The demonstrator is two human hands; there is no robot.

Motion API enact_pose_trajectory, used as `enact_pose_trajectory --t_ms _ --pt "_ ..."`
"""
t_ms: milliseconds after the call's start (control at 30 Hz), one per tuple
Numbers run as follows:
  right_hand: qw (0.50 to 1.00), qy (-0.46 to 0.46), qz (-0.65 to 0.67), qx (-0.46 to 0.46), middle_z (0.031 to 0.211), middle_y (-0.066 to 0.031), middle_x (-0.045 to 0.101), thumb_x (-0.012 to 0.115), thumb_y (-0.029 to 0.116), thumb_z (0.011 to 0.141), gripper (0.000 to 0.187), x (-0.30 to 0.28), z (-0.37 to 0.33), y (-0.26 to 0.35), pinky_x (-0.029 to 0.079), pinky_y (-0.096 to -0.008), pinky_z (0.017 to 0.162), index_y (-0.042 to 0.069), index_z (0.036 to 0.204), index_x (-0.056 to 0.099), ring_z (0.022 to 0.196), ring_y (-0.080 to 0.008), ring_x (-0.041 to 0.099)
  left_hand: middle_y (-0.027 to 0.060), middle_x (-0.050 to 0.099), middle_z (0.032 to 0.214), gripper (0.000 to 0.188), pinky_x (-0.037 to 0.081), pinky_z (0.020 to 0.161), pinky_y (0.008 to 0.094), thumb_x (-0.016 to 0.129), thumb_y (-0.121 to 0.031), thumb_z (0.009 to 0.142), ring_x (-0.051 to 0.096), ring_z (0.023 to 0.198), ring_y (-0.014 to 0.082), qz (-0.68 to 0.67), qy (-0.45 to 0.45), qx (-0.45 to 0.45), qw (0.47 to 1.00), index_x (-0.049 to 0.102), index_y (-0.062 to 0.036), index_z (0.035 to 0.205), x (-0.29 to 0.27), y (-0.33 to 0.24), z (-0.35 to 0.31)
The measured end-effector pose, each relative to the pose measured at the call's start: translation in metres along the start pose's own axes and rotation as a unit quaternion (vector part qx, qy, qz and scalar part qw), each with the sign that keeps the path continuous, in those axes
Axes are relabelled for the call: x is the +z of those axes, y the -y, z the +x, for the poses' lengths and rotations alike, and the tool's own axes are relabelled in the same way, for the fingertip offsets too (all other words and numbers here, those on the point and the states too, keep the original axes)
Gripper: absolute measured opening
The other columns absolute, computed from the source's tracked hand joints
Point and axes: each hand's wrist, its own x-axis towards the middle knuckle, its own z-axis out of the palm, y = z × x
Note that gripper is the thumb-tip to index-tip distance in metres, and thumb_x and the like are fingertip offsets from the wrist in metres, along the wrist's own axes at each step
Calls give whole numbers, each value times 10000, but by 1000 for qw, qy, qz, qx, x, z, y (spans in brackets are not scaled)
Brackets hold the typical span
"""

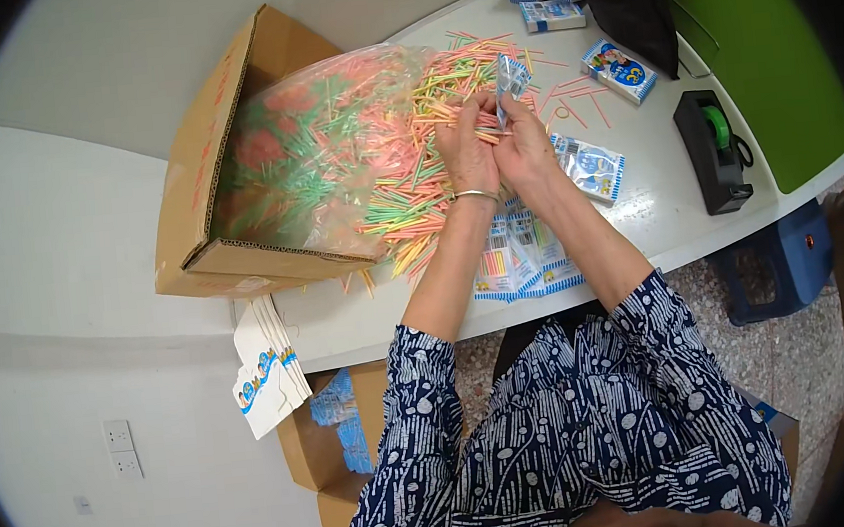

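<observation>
While the left hand [471, 156] holds coloured sticks [493, 129], the right hand [526, 148] pinches a packet [513, 75] | over the table [654, 218], between near and far edges | best kept steady, stick ends level

**Clearance around the tape dispenser [713, 153]**

Immediately left of the dispenser, a bare strip of tabletop [661, 187] offers passage to the near edge. Farther left, a white-and-blue packet [591, 166], the left hand [473, 154], the right hand [526, 146] and the heap of pastel sticks [412, 204] obstruct travel; the cardboard box [196, 183] bounds the far left. Beyond and left of the dispenser, a black bag [629, 9] narrows the way. A green panel [801, 60] borders its right.
</observation>
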Motion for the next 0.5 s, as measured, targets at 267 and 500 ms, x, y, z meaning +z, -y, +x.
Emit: enact_pose_trajectory --t_ms 267,500 --pt "1000 -17 -8 -3 996 -107 613 493 123 947 159 16 -19 2 495 -339 837 -2 1032 543 898 -196 599 74 608 862 170 500 637 251 619 -80 859 582 738 124 121 -45 28 991 506 -7 962 3 0 -6" --pt "995 14 -89 -44 959 -97 630 538 132 928 137 14 -18 4 503 -332 821 14 997 553 862 -188 610 83 592 867 127 512 629 284 534 -121 933 582 731 150 54 -54 -32 997 491 -4 906 -10 2 12"
